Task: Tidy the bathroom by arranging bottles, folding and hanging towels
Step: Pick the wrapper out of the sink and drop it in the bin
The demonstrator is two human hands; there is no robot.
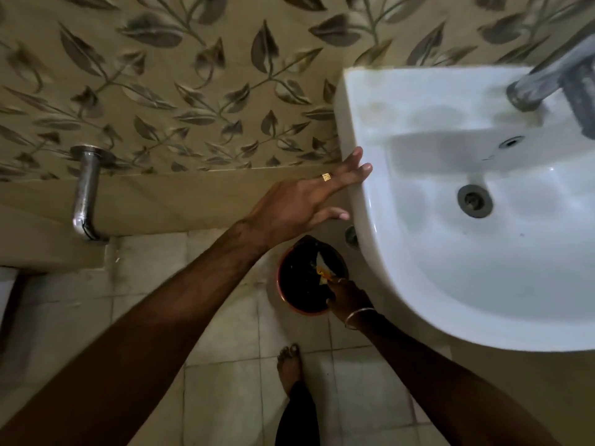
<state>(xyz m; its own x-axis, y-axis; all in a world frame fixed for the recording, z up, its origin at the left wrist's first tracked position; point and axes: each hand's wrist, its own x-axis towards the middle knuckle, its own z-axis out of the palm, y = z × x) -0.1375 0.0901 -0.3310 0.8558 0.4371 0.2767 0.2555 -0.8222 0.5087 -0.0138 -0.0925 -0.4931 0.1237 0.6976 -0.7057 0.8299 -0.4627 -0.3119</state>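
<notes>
The person is leaning over a red-rimmed bin [310, 278] on the floor below the sink's [418, 284] front-left edge. The right hand [346, 292] is pinching a scrap of orange-and-white litter [323, 271] over the bin; judged best released low, inside the rim. The left hand [309, 201], fingers spread, is bracing on the sink's left rim. No bottles or towels are showing.

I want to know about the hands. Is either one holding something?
The right hand pinches an orange-white scrap by its edge, over the bin. The left hand just touches the sink rim.
</notes>
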